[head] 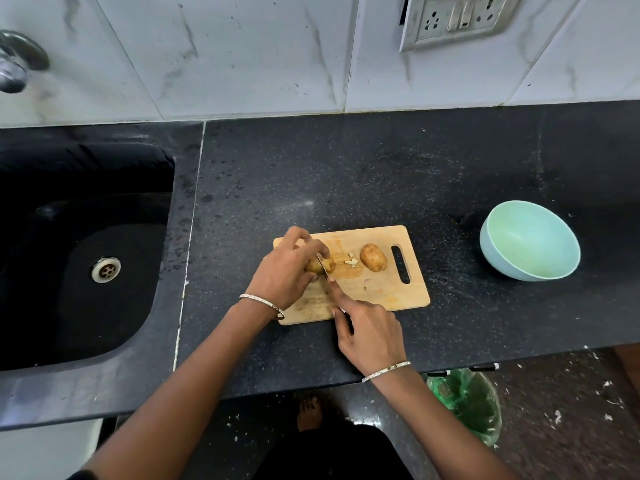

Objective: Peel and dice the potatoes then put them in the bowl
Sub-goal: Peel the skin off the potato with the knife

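Two potatoes sit on the cutting board point(381, 292), which lies on the dark tabletop point(311, 174) betw. the sink point(86, 271) & the bowl point(530, 240). The left hand point(287, 268) arches over the near potato point(320, 266), its grip curled round it, fingertips pinning it down. The right hand point(370, 334) has its grip closed on the knife point(325, 269) handle, forefinger stretched fwd along the blade's back. The blade is set across the near potato, just beside the left fingertips. The second potato point(373, 258) lies whole & skin-on near the board's handle slot, apart from both hands. A few pale cut bits point(352, 261) lie betw. the two potatoes. The bowl stands well apart to the right, nothing visible in it.

Risks, as I judge them:
- Blade & left fingertips are v. close, so a slip on the rounded skin could nick a finger.
- The near potato looks skin-on where visible, so peel would end up in the dice unless taken off.
- No flat face shows under it, so it may roll under pressure & give uneven pieces.
- A hard push could skate the board on the tabletop.
- W/ the bowl that far off, dice carried by hand may drop, esp. near the edge above the bin point(467, 403).
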### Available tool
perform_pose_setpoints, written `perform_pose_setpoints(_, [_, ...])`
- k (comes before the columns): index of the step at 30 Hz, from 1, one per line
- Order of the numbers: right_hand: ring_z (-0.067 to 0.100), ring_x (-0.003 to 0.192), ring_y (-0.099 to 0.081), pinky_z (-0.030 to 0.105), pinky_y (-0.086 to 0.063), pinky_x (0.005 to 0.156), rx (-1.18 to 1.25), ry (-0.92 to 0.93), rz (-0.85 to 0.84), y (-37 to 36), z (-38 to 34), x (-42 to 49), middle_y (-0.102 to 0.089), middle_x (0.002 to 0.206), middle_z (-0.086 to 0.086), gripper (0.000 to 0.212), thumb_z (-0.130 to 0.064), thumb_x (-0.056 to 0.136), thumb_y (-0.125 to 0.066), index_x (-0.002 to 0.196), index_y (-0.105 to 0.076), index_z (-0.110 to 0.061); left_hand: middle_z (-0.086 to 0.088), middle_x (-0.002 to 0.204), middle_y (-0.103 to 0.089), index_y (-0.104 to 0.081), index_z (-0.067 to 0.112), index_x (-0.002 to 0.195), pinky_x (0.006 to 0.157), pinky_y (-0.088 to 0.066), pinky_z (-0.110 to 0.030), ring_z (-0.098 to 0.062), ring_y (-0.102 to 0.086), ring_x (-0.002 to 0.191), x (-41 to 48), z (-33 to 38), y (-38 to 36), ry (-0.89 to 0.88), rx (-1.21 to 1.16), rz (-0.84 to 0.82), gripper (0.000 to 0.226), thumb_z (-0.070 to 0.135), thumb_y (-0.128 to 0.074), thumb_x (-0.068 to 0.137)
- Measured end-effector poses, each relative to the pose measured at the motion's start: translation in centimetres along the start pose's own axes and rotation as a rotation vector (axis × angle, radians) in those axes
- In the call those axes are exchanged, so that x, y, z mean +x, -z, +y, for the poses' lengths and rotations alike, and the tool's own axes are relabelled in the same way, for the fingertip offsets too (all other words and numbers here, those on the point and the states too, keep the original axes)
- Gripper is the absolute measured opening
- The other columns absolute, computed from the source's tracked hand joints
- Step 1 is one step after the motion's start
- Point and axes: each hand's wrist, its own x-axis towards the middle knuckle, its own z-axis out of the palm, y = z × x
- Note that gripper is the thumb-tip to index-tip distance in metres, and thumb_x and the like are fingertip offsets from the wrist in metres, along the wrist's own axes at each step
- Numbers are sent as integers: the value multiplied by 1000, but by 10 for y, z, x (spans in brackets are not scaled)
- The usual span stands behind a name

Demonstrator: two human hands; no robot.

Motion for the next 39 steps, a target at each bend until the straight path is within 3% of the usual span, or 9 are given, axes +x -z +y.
perform_pose_setpoints(5, [30, 67, -65, 39, -50, 54, 16, 7, -5, -2, 3, -1, -68, 72, 3, 57, -37, 98, -48, 149, -26, -52, 4, 127, -33, -65, 41, 99, 75, -54, -39, -16, -41, 100, 7, 3, 2, -114, 200, -107, 41, 5, -52, 85])
perform_pose_setpoints(9, [31, 66, -65, 39, -50, 54, 7, 5, -7, -5, 5, -1, -67, 71, 3, 59, -40, 99, -45, 150, -20, -55, 2, 128, -37, -69, 37, 101, 83, -51, -40, -20, -44, 102, 16, 9, 9, -110, 233, -214, 42, 4, -49, 83])
perform_pose_setpoints(13, [31, 68, -65, 40, -49, 56, 24, 7, -9, -7, 9, -10, -66, 73, 2, 60, -41, 100, -43, 151, -13, -55, 2, 129, -39, -68, 36, 109, 90, -46, -31, -18, -50, 101, 20, 11, 14, -140, 255, -276, 42, 5, -52, 85])
perform_pose_setpoints(18, [17, 49, -54, 27, -32, 44, 14, 33, 10, -4, 18, -37, -37, 60, -14, 61, -36, 97, -54, 151, -27, -48, 3, 130, -39, -68, 36, 108, 88, -48, -31, -17, -53, 97, 21, 11, 15, -149, 219, -274, 41, 5, -52, 86])
perform_pose_setpoints(22, [5, 44, -41, 21, -29, 41, 83, 12, -8, 8, 29, -67, -36, 59, -18, 61, -36, 96, -55, 150, -30, -47, 5, 125, -43, -71, 37, 105, 84, -49, -29, -11, -51, 94, 22, 5, 16, -132, 130, -277, 40, 5, -56, 86])
perform_pose_setpoints(25, [-4, 46, -29, 16, -26, 43, 152, 3, 28, 22, 33, -78, -31, 58, -24, 56, -35, 96, -54, 149, -37, -42, 7, 114, -47, -71, 34, 100, 79, -52, -27, -9, -53, 92, 22, 0, 19, -63, -81, -219, 45, -3, -58, 80])
perform_pose_setpoints(28, [-8, 45, -28, 11, -23, 45, 185, 16, 92, 30, 29, -64, -24, 57, -28, 50, -33, 96, -54, 146, -46, -34, 8, 106, -54, -64, 29, 99, 77, -55, -34, -9, -58, 91, 15, -3, 16, 116, -195, -61, 36, 2, -70, 75])
perform_pose_setpoints(32, [2, 45, -27, 20, -28, 42, 152, 16, 124, 25, 17, -30, -28, 54, -17, 52, -30, 94, -57, 145, -47, -34, 12, 89, -63, -62, 26, 93, 74, -55, -29, -5, -61, 78, 2, -1, 3, 324, -212, 54, 36, 26, -87, 66])
perform_pose_setpoints(39, [12, 45, -35, 29, -38, 42, 102, 44, 32, 14, 4, -5, -38, 53, -11, 54, -34, 96, -54, 147, -38, -45, 16, 72, -65, -70, 24, 84, 73, -51, -17, 4, -59, 65, -3, 10, -7, 385, -203, 165, 23, 26, -86, 68])
